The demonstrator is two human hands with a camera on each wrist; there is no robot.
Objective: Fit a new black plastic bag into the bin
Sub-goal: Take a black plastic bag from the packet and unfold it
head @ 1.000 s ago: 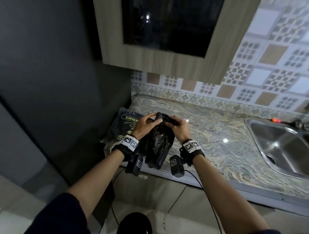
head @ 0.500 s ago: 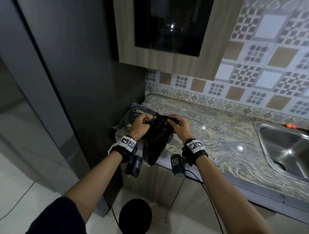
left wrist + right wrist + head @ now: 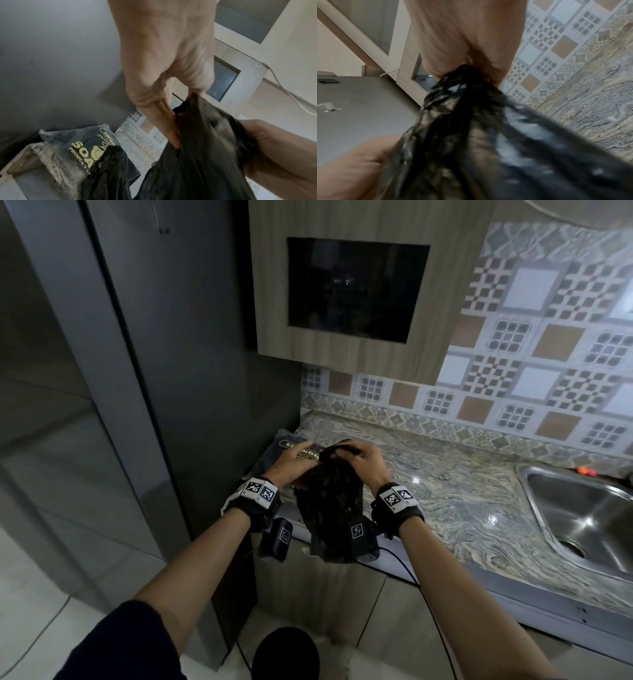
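The black plastic bag [image 3: 329, 508] hangs crumpled at the counter's front edge, held by its top between both hands. My left hand [image 3: 301, 460] pinches the bag's upper left edge; in the left wrist view its fingers [image 3: 164, 115] lie against the bag [image 3: 205, 162]. My right hand [image 3: 358, 462] grips the bunched top from the right, seen closer as the right hand [image 3: 471, 58] over the blurred bag [image 3: 488, 148]. No bin is clearly in view; a dark round shape [image 3: 286, 652] sits on the floor below.
A printed pack of bags [image 3: 291, 446] lies on the marble counter [image 3: 462, 501] behind my left hand. A steel sink [image 3: 582, 508] is at the right. A tall dark grey unit [image 3: 154, 405] stands at the left and a wall cabinet [image 3: 356, 285] above.
My head has turned left and up, so the sink slid right. Both hands stay on the bag and have drawn closer together at its top.
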